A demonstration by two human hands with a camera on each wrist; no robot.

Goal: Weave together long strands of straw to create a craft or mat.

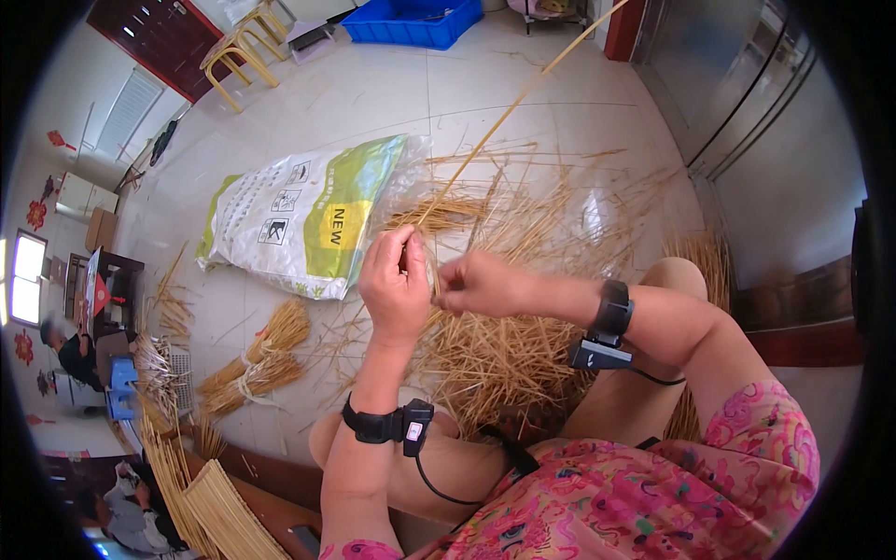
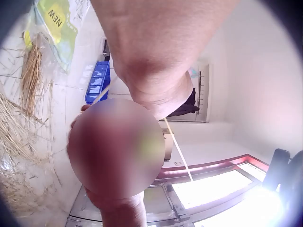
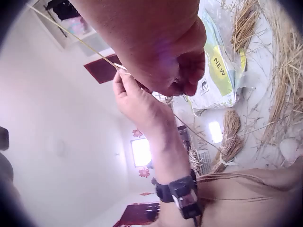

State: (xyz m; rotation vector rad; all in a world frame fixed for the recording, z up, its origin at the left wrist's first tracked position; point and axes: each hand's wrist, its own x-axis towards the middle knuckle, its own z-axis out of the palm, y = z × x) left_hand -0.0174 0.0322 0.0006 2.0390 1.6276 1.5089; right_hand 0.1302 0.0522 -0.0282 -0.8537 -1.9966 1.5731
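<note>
A long straw stalk [image 1: 504,117] rises from my left hand [image 1: 396,285], which pinches it between thumb and fingers in the head view. Close beside it, my right hand [image 1: 481,283] has its fingers curled at the straw just below the left hand. In the right wrist view the left hand [image 3: 144,106] pinches the same stalk [image 3: 78,40], with the right hand [image 3: 163,56] nearer the camera. A round blur covers much of the left wrist view, hiding the fingers there. Below both hands lies a heap of loose straw [image 1: 509,364].
A white and green bag [image 1: 280,219] lies on the floor, with scattered straw [image 1: 560,201] to its right. Tied straw bundles [image 1: 257,359] lie left of my knees. A blue crate [image 1: 413,23] and stools [image 1: 245,54] stand farther back. People sit at the far left.
</note>
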